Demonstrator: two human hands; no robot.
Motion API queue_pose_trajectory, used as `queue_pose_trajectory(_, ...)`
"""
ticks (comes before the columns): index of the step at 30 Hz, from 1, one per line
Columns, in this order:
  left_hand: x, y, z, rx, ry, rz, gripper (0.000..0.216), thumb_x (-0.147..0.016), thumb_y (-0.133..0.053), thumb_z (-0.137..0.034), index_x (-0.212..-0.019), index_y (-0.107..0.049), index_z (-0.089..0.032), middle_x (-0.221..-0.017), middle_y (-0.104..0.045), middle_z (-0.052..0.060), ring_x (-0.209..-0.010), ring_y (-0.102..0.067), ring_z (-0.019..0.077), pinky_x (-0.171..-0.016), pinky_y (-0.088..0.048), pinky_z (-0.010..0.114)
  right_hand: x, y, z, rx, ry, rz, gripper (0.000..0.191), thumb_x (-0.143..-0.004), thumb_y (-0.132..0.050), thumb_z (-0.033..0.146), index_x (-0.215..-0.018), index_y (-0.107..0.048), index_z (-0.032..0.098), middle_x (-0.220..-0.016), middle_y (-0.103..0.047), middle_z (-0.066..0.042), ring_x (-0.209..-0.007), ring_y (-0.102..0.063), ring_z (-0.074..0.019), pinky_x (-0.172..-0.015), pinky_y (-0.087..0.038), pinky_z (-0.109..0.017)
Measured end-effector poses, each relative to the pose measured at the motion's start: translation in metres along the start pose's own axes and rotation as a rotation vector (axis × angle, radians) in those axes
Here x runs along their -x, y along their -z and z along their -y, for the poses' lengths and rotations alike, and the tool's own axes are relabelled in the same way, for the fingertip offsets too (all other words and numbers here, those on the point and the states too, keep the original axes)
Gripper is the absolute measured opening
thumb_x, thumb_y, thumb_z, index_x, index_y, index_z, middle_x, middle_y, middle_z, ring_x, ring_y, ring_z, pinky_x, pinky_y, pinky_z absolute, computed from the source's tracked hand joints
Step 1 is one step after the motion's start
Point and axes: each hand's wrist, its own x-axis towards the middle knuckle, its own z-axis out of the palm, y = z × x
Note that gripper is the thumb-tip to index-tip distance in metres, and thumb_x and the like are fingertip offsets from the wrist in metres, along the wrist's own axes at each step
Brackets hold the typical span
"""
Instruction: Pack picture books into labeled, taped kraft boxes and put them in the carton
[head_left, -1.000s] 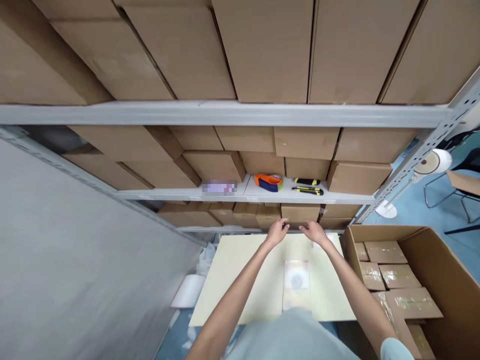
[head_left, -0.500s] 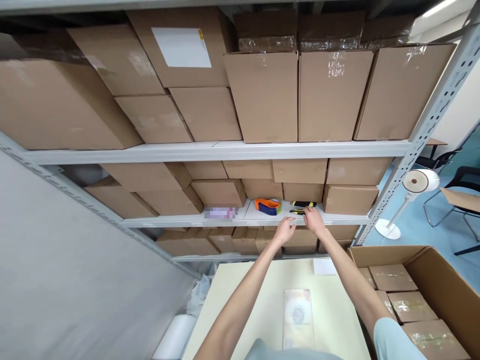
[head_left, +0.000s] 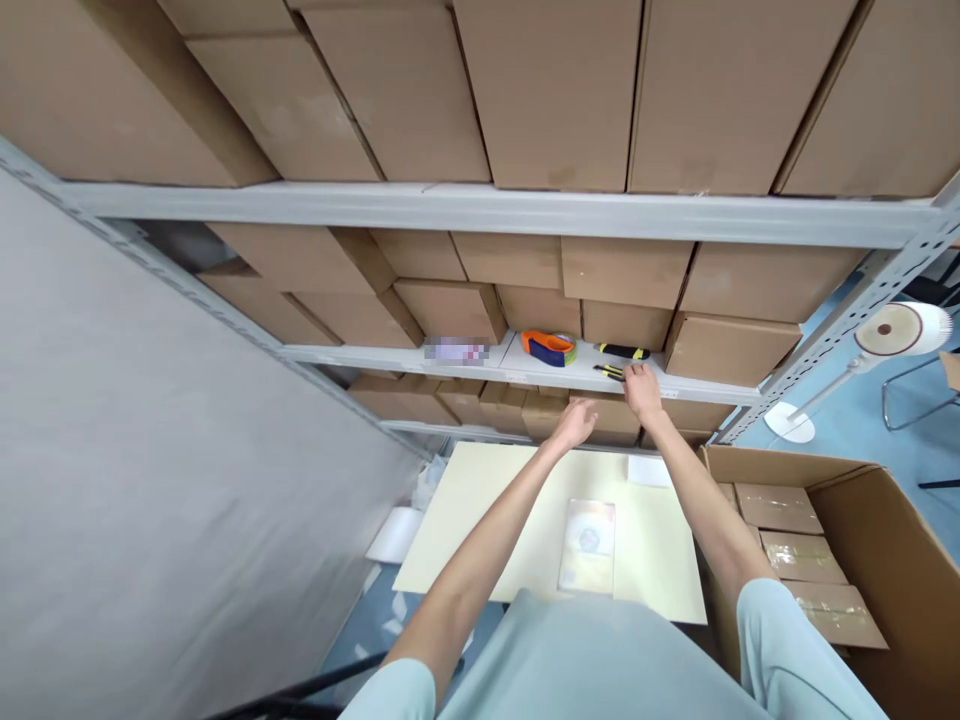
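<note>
On the middle shelf, my right hand (head_left: 643, 393) is closed on the end of a small yellow-and-black utility knife (head_left: 609, 372). Just behind it lies a larger black-and-yellow utility knife (head_left: 624, 352). To the left sits an orange-and-dark-blue tape dispenser (head_left: 547, 348) with a greenish roll at its side. My left hand (head_left: 576, 422) hovers in front of the lower shelf, below the middle shelf's edge. Its fingers are loosely apart and hold nothing.
Cardboard boxes (head_left: 628, 272) fill the shelves. Below is a cream table (head_left: 502, 500) with a clear-wrapped flat package (head_left: 587, 545) and a white item (head_left: 649, 471). A large open carton (head_left: 892, 540) of small boxes stands at right, near a white fan (head_left: 900, 330).
My view has tipped downward and come closer to the shelf. My left hand has dropped slightly away from the shelf edge. The right hand stays at the small utility knife.
</note>
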Motion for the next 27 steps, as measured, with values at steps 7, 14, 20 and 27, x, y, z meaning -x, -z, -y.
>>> queue_pose_trajectory(7, 0.049, -0.057, 0.056, 0.026, 0.163, 0.153, 0.038, -0.102, -0.063, -0.022, -0.139, -0.073, -0.019, -0.142, -0.073, 0.012, -0.132, -0.069, 0.026, -0.119, -0.05, 0.035, 0.065, -0.054, 0.003, -0.129, 0.029, -0.171, 0.025, -0.105, -0.053, 0.024, -0.125, -0.066, 0.015, -0.132, -0.064, -0.021, -0.119, -0.049, -0.0363, -0.1, -0.041, -0.046)
queue_pose_trajectory(14, 0.149, -0.136, 0.135, 0.007, 0.429, 0.448, 0.034, -0.097, -0.063, -0.019, -0.128, -0.075, -0.019, -0.125, -0.08, 0.012, -0.124, -0.073, 0.0281, -0.111, -0.053, 0.037, 0.197, -0.148, 0.047, -0.355, -0.144, 0.092, 0.021, -0.105, -0.055, 0.025, -0.119, -0.068, 0.017, -0.126, -0.066, -0.018, -0.119, -0.051, -0.0356, -0.104, -0.043, -0.047)
queue_pose_trajectory(20, 0.238, -0.175, 0.161, 0.056, 0.486, 0.555, 0.031, -0.099, -0.058, -0.019, -0.126, -0.073, -0.019, -0.127, -0.078, 0.012, -0.121, -0.072, 0.0262, -0.108, -0.055, 0.037, 0.302, -0.206, 0.096, -0.422, -0.433, 0.31, 0.015, -0.102, -0.058, 0.023, -0.112, -0.068, 0.019, -0.121, -0.069, -0.016, -0.118, -0.055, -0.0331, -0.106, -0.045, -0.044)
queue_pose_trajectory(27, 0.267, -0.199, 0.165, 0.22, 0.456, 0.372, 0.037, -0.095, -0.061, -0.017, -0.131, -0.069, -0.016, -0.12, -0.077, 0.013, -0.117, -0.071, 0.027, -0.11, -0.055, 0.041, 0.344, -0.232, 0.138, -0.492, -0.597, 0.257, 0.013, -0.102, -0.06, 0.024, -0.112, -0.067, 0.02, -0.119, -0.069, -0.015, -0.116, -0.059, -0.0303, -0.107, -0.047, -0.041)
